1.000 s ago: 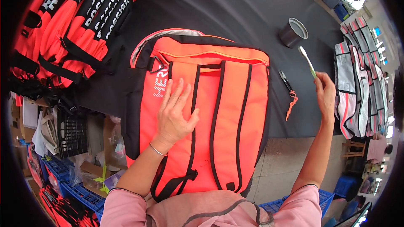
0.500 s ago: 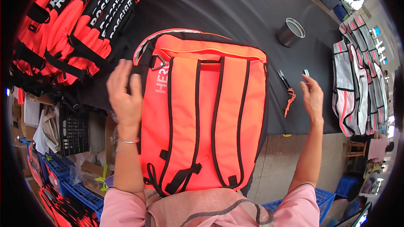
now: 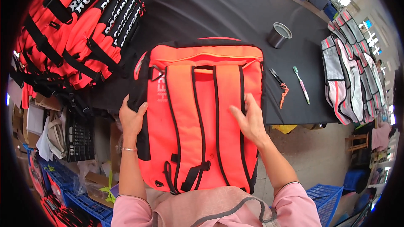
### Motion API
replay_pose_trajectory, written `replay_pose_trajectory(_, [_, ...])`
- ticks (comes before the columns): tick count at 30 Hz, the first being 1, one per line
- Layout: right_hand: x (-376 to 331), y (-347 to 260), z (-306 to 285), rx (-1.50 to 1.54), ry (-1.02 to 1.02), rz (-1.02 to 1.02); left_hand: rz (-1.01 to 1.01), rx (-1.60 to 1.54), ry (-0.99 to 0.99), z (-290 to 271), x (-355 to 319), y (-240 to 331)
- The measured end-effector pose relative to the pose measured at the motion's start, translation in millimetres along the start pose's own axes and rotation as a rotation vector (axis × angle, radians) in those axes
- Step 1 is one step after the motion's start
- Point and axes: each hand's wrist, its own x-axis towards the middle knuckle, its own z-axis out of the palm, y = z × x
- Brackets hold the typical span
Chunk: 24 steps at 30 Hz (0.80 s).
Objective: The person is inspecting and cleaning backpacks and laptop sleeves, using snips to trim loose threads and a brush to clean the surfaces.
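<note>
A bright orange-red backpack [image 3: 209, 122] lies with its shoulder straps up, its lower end close against my body. My left hand [image 3: 132, 117] is at the black left side of the bag, thumb spread from the fingers. Over the right shoulder strap [image 3: 229, 101] is my right hand [image 3: 251, 122], fingers apart and holding nothing; whether it touches the strap is unclear. Right of the bag lie small snips [image 3: 276, 77] with an orange cord [image 3: 283, 94], and a toothbrush [image 3: 301, 85] with a green head.
A dark cup [image 3: 278, 38] stands on the black-covered table [image 3: 202, 12]. Red and black bags [image 3: 80, 38] are piled at the far left. Grey and pink sewn pieces [image 3: 343, 75] lie at the right edge. Blue crates [image 3: 325, 201] stand below on the floor.
My right hand has moved left from beside the toothbrush onto the backpack area. My left hand has lowered along the bag's side. The toothbrush now shows fully; the view has shifted slightly.
</note>
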Motion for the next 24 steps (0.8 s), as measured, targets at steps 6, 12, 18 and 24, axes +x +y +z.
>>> replay_pose_trajectory(6, [-44,-41,-9,-0.038,-0.044,-0.013,0.039,-0.169,0.052,-10,-23,-15])
replay_pose_trajectory(12, [-55,-46,5,-0.036,0.003,-0.129,0.053,-0.166,0.099,-15,-32,-31])
replay_pose_trajectory(18, [-30,16,22,-0.223,-0.033,0.021,0.045,-0.067,0.100,-14,-35,-26])
replay_pose_trajectory(24, [12,14,-2,-0.495,0.063,0.023,0.122,0.367,0.258,-18,-38,-6])
